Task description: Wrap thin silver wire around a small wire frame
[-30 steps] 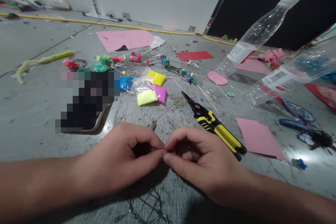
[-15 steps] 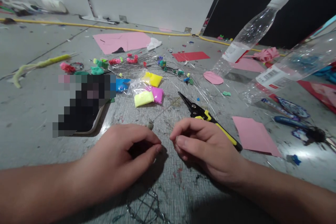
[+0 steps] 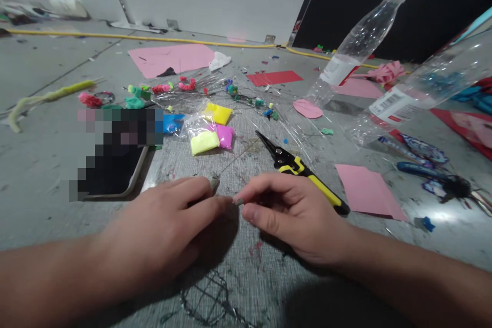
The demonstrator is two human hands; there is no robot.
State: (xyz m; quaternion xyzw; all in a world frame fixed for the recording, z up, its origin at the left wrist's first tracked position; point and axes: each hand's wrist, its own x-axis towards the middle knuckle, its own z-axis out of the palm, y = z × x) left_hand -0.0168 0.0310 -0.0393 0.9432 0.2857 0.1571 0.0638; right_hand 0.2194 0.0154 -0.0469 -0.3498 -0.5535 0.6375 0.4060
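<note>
Between the fingertips of my right hand [image 3: 294,215] is a tiny grey-green piece of clay [image 3: 239,201]. My left hand [image 3: 169,225] has its fingers drawn together and reaches up to that piece; what its fingertips hold is hidden. Just behind the left fingers lies a grey-green clay lump [image 3: 214,183], with a thin wire [image 3: 240,156] running away from it. Yellow-and-black pliers [image 3: 303,171] rest behind my right hand. In front of my hands lies a bent wire mesh shape [image 3: 209,297].
Small bags of coloured clay [image 3: 205,142] sit mid-floor beside a phone [image 3: 115,174]. Decorated wires [image 3: 230,89] lie farther back. Two clear bottles [image 3: 346,61] stand at the right, near pink paper [image 3: 369,192] and a blue-handled tool [image 3: 418,170]. A yellow cable [image 3: 154,38] crosses behind.
My hands have come together; the left has turned knuckles-up and its fingertips now meet the right's. The small clay piece has come into view at the right fingertips. The view has shifted slightly.
</note>
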